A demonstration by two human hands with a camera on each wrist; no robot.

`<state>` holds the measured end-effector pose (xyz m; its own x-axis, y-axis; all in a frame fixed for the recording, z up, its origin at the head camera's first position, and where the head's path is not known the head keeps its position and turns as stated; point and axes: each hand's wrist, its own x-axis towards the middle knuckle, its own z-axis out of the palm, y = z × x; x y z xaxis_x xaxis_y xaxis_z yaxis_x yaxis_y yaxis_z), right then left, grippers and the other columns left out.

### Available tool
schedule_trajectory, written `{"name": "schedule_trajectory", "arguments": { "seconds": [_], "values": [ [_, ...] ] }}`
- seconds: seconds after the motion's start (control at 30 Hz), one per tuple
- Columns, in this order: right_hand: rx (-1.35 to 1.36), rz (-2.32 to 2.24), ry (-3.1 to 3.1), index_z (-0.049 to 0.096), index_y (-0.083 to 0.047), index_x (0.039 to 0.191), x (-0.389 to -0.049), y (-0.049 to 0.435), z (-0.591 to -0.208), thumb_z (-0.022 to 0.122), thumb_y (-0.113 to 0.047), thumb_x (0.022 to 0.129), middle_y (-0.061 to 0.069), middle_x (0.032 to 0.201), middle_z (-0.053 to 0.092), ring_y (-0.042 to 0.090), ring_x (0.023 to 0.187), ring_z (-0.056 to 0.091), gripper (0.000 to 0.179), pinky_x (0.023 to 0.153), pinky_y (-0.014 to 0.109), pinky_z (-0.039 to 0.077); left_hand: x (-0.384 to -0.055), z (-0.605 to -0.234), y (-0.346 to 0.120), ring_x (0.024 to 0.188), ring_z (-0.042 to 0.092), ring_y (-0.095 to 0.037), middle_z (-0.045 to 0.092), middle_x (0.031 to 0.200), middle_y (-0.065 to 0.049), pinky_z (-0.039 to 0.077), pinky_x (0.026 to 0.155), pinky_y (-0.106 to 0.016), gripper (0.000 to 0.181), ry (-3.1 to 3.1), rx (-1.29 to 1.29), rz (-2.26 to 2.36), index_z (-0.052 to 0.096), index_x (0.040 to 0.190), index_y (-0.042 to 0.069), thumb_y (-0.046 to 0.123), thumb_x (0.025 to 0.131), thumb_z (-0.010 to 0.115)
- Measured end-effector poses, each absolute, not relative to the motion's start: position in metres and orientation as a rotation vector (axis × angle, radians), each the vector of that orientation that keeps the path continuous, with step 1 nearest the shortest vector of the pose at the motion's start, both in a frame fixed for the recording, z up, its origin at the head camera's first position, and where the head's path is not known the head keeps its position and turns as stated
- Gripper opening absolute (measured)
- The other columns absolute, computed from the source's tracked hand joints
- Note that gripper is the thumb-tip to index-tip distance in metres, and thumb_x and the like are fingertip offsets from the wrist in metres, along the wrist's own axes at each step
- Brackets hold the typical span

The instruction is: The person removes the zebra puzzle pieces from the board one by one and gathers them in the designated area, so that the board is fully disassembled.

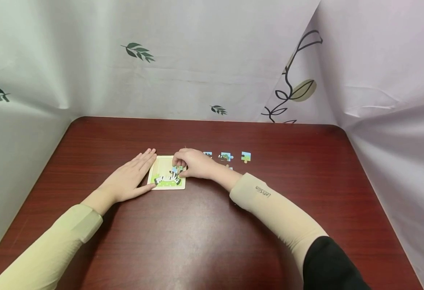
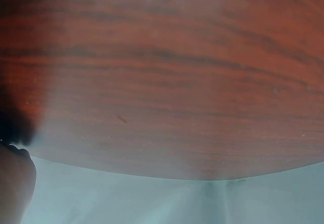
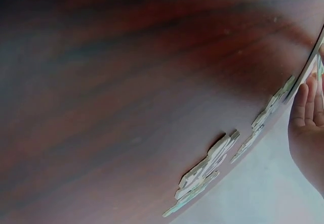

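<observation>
Touching a puzzle tray (image 1: 160, 166), left hand (image 1: 128, 179) outstretched at left edge, right hand (image 1: 197, 163) above, pinching a piece (image 1: 175, 169).

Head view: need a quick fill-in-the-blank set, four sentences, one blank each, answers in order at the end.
1. The animal pictured in the tray is a ____.
2. The left hand is at the tray's ____ side.
3. From the wearer's viewpoint, the loose pieces lie to the ____ of the tray.
4. The right cream sleeve meets ____ cloth further up the arm.

Missing words: zebra; left; right; black.
</observation>
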<state>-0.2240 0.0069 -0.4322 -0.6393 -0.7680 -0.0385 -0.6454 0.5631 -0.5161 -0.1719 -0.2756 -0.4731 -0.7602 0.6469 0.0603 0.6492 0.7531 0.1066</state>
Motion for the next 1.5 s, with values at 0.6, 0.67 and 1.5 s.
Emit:
{"name": "schedule_trajectory", "arguments": {
  "seconds": [0.6, 0.67, 1.5],
  "values": [
    [-1.077, -0.896, 2.436, 0.077, -0.008, 0.102, -0.228, 0.000, -0.436, 0.078, -0.016, 0.096, 0.004, 0.092, 0.076, 0.008, 0.083, 0.067, 0.009, 0.077, 0.012, 0.052, -0.173, -0.475, -0.277, 0.163, 0.026, -0.039, 0.026, 0.174, -0.024, -0.008, 0.133, -0.018, 0.092, -2.896, -1.088, -0.199, 0.028, 0.164, -0.007, 0.048, 0.100, 0.065],
    [-1.075, -0.900, 2.419, 0.077, -0.008, 0.101, -0.228, -0.001, -0.436, 0.077, -0.017, 0.097, 0.005, 0.092, 0.077, 0.009, 0.084, 0.068, 0.010, 0.077, 0.011, 0.052, -0.173, -0.475, -0.277, 0.163, 0.026, -0.039, 0.026, 0.174, -0.025, -0.007, 0.134, -0.019, 0.092, -2.896, -1.087, -0.200, 0.028, 0.164, -0.007, 0.048, 0.101, 0.065],
    [-1.009, -1.079, 2.416, 0.077, -0.006, 0.102, -0.231, 0.010, -0.425, 0.074, -0.012, 0.099, 0.008, 0.097, 0.079, 0.015, 0.091, 0.072, 0.008, 0.083, 0.014, 0.057, -0.172, -0.472, -0.276, 0.163, 0.025, -0.038, 0.026, 0.174, -0.024, 0.000, 0.137, -0.024, 0.091, -2.903, -1.086, -0.218, 0.027, 0.165, -0.006, 0.048, 0.101, 0.064]
  ]
}}
